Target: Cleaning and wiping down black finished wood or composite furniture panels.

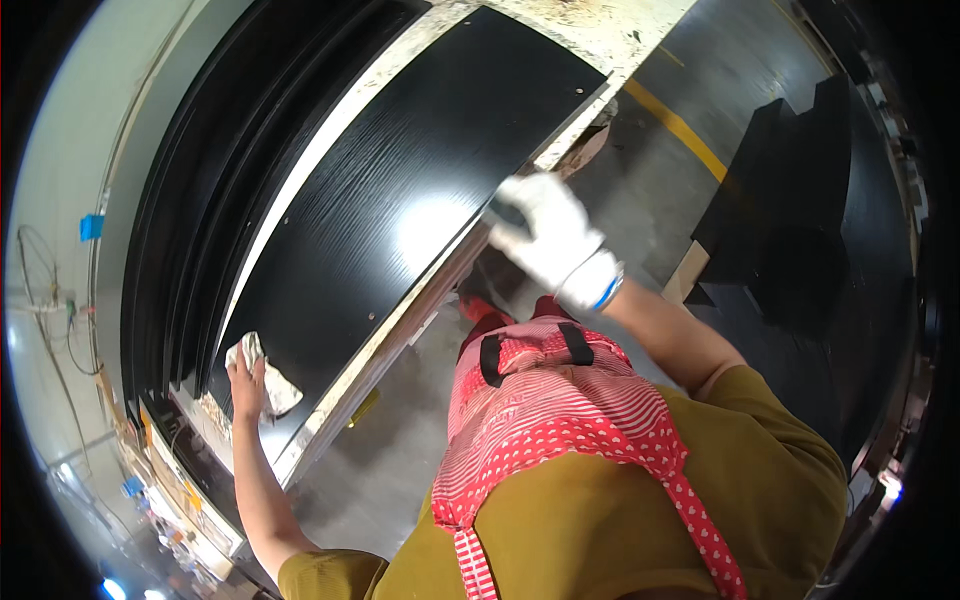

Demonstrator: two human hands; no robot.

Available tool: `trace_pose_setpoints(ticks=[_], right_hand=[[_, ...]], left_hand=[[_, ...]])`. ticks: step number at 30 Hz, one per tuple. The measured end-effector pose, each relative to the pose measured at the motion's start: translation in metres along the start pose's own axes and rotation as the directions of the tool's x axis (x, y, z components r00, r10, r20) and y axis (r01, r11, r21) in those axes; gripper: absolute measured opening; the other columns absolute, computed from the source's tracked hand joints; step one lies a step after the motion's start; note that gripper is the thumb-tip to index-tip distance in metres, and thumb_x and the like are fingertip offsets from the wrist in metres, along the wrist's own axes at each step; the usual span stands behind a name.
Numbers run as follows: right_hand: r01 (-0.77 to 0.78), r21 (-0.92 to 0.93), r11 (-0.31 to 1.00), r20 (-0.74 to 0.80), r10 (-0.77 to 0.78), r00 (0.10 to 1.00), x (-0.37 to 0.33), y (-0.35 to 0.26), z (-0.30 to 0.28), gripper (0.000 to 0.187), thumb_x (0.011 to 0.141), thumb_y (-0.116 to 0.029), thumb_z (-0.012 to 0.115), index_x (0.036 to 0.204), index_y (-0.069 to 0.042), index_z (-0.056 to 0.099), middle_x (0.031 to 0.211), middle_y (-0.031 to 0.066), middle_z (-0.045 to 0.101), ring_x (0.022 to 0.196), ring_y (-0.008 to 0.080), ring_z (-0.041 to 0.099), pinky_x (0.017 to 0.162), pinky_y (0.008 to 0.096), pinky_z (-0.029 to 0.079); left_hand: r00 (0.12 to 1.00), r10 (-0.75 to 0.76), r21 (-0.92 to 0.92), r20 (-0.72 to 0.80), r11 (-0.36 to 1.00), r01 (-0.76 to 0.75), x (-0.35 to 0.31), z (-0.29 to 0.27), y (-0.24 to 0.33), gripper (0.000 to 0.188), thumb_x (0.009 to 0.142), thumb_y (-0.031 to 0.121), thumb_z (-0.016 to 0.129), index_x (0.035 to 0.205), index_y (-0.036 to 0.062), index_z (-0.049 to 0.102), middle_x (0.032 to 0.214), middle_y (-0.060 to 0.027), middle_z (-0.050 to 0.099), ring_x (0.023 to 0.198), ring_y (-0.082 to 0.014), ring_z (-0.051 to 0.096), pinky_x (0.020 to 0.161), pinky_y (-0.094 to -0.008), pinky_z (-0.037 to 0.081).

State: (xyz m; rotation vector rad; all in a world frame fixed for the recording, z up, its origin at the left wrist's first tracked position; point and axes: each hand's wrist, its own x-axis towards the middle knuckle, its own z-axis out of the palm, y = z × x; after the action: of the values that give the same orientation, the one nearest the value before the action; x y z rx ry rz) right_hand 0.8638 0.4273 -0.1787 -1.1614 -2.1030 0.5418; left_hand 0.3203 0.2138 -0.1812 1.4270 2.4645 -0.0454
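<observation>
A long black panel (380, 200) with a wood-grain surface and small holes near its edges lies on a pale, stained bench. At its left end, my bare left hand (246, 385) presses a crumpled white cloth (280, 390) against the surface. My right hand (548, 228), in a white knitted glove with a blue cuff edge, is over the panel's near long edge, right of the middle. Its fingers are curled and blurred by motion. A dark patch shows between thumb and fingers, but I cannot make out what it is.
More black panels (215, 190) stand in a row behind the bench (655, 25). At right, further black boards (770, 200) are stacked above the floor. A yellow line (680, 130) crosses the grey floor. Small items clutter the area at lower left.
</observation>
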Motion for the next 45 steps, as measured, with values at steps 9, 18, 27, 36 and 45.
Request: trace_pose_setpoints(ticks=[9, 18, 27, 36, 45], right_hand=[[0.099, -0.006, 0.995, 0.208, -0.096, 0.973, -0.041, -0.101, 0.071, 0.045, 0.074, -0.022, 0.071, 0.115, -0.01, 0.058, 0.095, 0.015, 0.058, 0.089, 0.0332, 0.058, 0.079, 0.0443, 0.051], [-0.133, -0.132, 0.982, -0.217, 0.102, 0.971, -0.044, -0.12, 0.091, 0.031, 0.078, -0.018, 0.067, 0.104, -0.004, 0.059, 0.097, 0.0166, 0.058, 0.09, 0.0363, 0.057, 0.08, 0.045, 0.049], [-0.122, -0.018, 0.992, -0.189, 0.116, 0.975, -0.089, -0.249, 0.161, 0.036, 0.078, -0.021, 0.069, 0.109, -0.005, 0.062, 0.104, 0.0167, 0.058, 0.097, 0.0342, 0.058, 0.088, 0.0414, 0.048], [-0.225, -0.195, 0.955, -0.088, 0.211, 0.974, -0.09, -0.268, 0.178, 0.027, 0.077, -0.017, 0.064, 0.102, -0.006, 0.06, 0.094, 0.0173, 0.057, 0.09, 0.0363, 0.057, 0.081, 0.0449, 0.049], [-0.088, 0.024, 0.996, 0.035, 0.087, 0.996, -0.118, -0.335, 0.174, 0.029, 0.077, -0.021, 0.065, 0.102, -0.006, 0.065, 0.094, 0.0153, 0.059, 0.093, 0.0333, 0.057, 0.085, 0.0432, 0.047]], left_hand=[[0.999, -0.02, -0.047, 0.04, 0.999, 0.022, -0.001, -0.012, 0.027, 0.063, 0.094, 0.035, 0.056, 0.149, 0.0151, 0.031, 0.136, -0.032, 0.041, 0.125, -0.0446, 0.046, 0.105, -0.0435, 0.038], [0.986, 0.163, -0.189, 0.031, 0.97, -0.155, -0.003, -0.02, 0.018, 0.064, 0.088, 0.036, 0.061, 0.146, 0.0195, 0.039, 0.133, -0.0254, 0.044, 0.124, -0.0384, 0.049, 0.105, -0.0409, 0.039], [0.905, 0.424, -0.159, -0.039, 0.891, -0.425, 0.001, -0.066, -0.071, 0.056, 0.085, 0.03, 0.064, 0.136, 0.0093, 0.052, 0.131, -0.0177, 0.052, 0.116, -0.0329, 0.056, 0.097, -0.0384, 0.044], [0.859, 0.509, 0.047, -0.057, 0.861, -0.507, -0.01, -0.045, -0.115, 0.055, 0.081, 0.03, 0.066, 0.134, 0.0157, 0.056, 0.143, -0.0272, 0.041, 0.125, -0.0415, 0.049, 0.103, -0.0408, 0.042], [0.851, 0.524, 0.036, -0.044, 0.852, -0.522, -0.068, -0.031, -0.113, 0.054, 0.08, 0.026, 0.067, 0.133, 0.0205, 0.057, 0.144, -0.0283, 0.039, 0.12, -0.0423, 0.053, 0.097, -0.0423, 0.047]])
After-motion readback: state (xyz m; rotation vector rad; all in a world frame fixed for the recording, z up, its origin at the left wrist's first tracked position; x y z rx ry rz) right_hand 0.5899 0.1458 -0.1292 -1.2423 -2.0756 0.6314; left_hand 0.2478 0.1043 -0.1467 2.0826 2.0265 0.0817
